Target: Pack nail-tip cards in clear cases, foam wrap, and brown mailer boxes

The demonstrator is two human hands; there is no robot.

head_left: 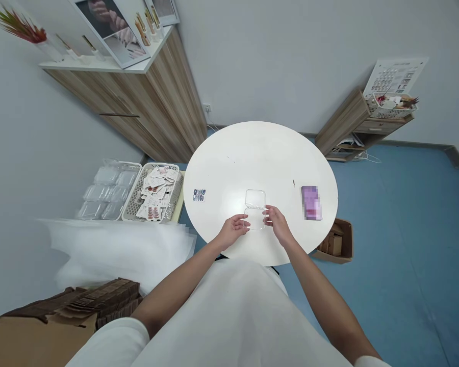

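A clear plastic box (255,199) lies opened flat near the front of the round white table (260,148), its lid half pointing away from me. My left hand (233,230) grips the left edge of the nearer half between thumb and fingers. On the opposite side, my right hand (276,221) holds the right edge close to the hinge. Nothing shows inside the box. A small set of dark blue nail-shaped pieces (199,195) sits at the table's left. Toward the right lies a phone (311,203) with a blurred purple screen.
Left of the table, a white basket (128,214) of printed cards (158,186) stands beside stacked clear boxes (107,191). White foam sheets (118,247) and folded cardboard (99,300) are nearer. An open carton (342,242) sits on the floor at right. Wooden cabinets (168,102) stand behind.
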